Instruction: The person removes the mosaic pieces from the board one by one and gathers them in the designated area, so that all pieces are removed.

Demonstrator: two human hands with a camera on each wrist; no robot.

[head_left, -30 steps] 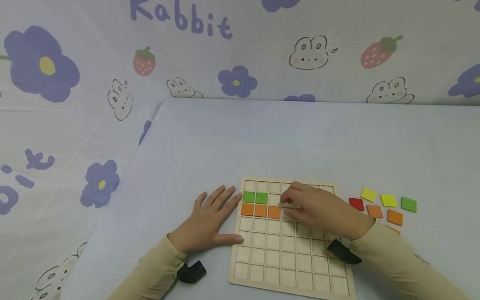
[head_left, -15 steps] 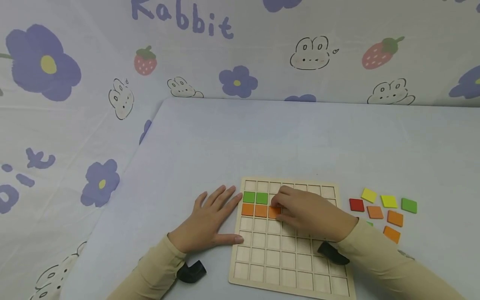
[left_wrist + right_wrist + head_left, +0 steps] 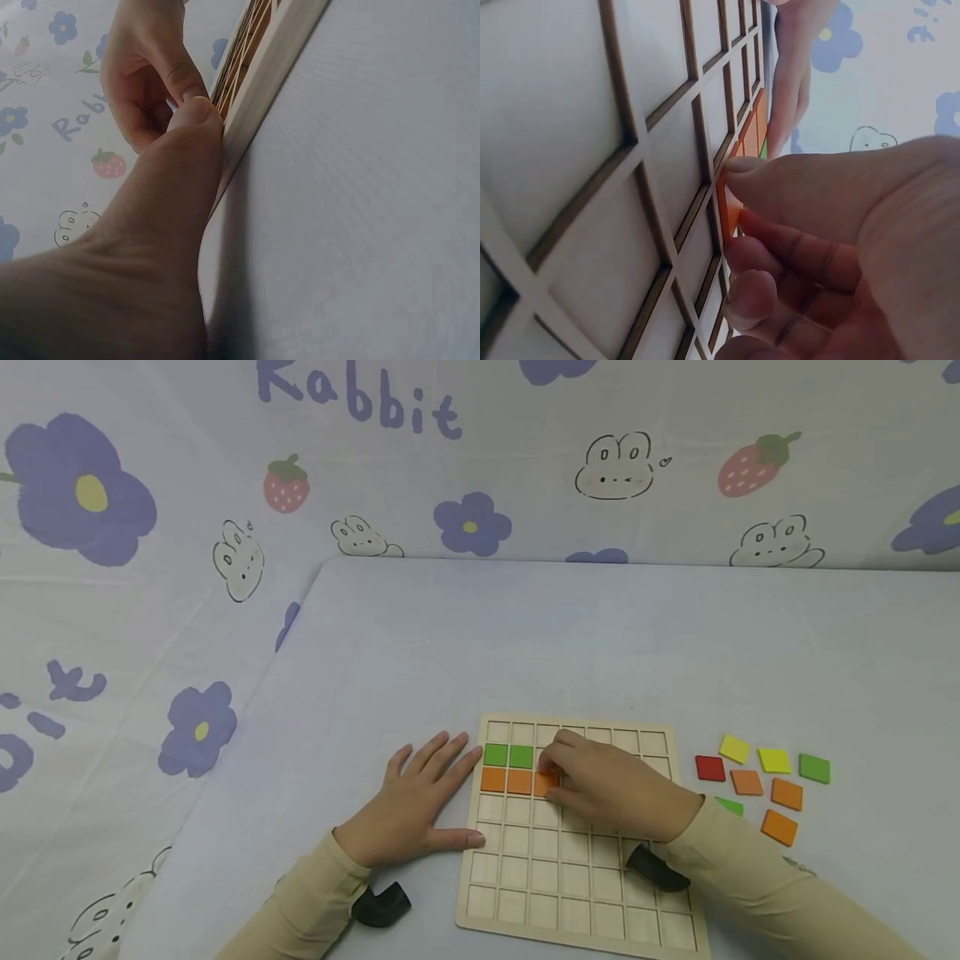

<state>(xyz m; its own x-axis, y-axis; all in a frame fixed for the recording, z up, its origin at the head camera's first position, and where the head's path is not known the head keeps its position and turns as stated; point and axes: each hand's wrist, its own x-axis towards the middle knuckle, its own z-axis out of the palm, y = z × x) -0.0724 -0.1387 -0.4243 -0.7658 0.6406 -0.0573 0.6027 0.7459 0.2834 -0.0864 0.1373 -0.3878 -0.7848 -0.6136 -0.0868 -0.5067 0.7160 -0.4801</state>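
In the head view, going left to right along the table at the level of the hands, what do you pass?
Left hand flat beside the board → green tiles in the wooden grid board → right hand at an orange tile → red tile → loose green tile.

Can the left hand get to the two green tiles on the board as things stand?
Probably yes: the left hand lies flat beside the board, fingertips close to the green tiles; nothing lies between.

1. Orange tile [image 3: 545, 783]: flat square, pinched at the fingertips, in the third cell of the board's third row, lower centre of frame.
2. Wooden grid board [image 3: 577, 893]: flat, lower centre; two green, two more orange tiles seated.
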